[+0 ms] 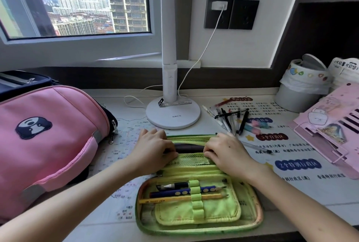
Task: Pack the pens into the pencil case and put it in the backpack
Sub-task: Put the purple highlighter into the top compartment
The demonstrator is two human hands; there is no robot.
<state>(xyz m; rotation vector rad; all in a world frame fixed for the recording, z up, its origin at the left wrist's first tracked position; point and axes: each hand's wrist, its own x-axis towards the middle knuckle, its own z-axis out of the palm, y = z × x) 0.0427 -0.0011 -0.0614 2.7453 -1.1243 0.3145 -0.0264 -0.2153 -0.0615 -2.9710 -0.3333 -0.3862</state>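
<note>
A green pencil case [198,214] lies unzipped and spread flat on the desk in front of me. Its near flap holds a black pen, a blue dotted pencil [186,190] and a yellow pencil under elastic loops. My left hand [153,150] and my right hand [227,152] both rest on the far half, fingers curled at the rim of its mesh pocket [191,161], with a dark object between them. Several loose pens [231,119] lie in a pile on the desk beyond my right hand. The pink backpack [46,140] lies at the left.
A white desk lamp [172,117] with a round base stands behind the case, its cable running to a wall socket. A small bin with a plastic liner [299,90] and a pink folding stand [330,127] sit at the right. A printed map mat covers the desk.
</note>
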